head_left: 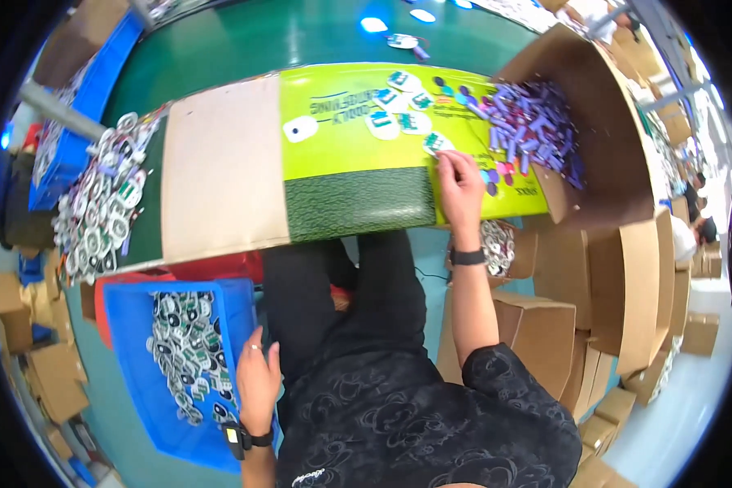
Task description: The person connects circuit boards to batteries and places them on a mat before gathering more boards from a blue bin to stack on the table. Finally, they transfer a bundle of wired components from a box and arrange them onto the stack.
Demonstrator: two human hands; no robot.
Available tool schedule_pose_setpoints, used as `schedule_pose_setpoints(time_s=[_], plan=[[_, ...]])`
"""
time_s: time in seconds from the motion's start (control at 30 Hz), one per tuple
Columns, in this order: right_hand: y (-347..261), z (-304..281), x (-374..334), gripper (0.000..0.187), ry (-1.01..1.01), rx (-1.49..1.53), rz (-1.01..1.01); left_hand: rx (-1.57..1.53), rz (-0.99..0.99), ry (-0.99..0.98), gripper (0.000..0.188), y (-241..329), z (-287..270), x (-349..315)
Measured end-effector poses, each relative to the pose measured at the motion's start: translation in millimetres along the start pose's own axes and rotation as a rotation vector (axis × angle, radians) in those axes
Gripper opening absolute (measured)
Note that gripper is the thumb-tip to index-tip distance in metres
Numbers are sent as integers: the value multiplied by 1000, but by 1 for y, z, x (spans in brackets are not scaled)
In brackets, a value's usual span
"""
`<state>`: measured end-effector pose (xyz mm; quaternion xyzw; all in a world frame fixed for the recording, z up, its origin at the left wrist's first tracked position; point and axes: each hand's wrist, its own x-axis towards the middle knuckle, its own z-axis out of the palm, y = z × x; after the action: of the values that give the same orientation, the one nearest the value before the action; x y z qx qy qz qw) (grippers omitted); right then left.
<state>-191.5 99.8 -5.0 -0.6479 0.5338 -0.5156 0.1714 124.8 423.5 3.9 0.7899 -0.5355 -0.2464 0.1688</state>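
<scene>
Right hand (459, 180) seemingly touching tag (437, 143).

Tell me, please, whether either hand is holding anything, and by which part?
Right hand touches a white tag with its fingertips; whether it grips it cannot be told. Left hand lies on the blue bin, holding nothing.

blue crate (130, 342), lime-green board (342, 154), purple tags (533, 122).
</scene>
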Motion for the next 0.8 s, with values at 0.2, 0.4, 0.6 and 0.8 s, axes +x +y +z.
schedule_pose_setpoints(time_s=[0.2, 0.4, 0.6, 0.8], plan=[[6, -1, -2, 12, 56, -27, -13, -293, -417, -247, 59, -75, 77, -64], [-1, 2, 2, 15, 68, 64, 8, -354, -271, 30, 36, -102, 87, -113], [17, -9, 0, 41, 88, 143, 127, -4, 91, 467, 29, -46, 5, -61], [10, -5, -6, 47, 177, 148, 158, -253, -194, 737, 31, -124, -29, -52]])
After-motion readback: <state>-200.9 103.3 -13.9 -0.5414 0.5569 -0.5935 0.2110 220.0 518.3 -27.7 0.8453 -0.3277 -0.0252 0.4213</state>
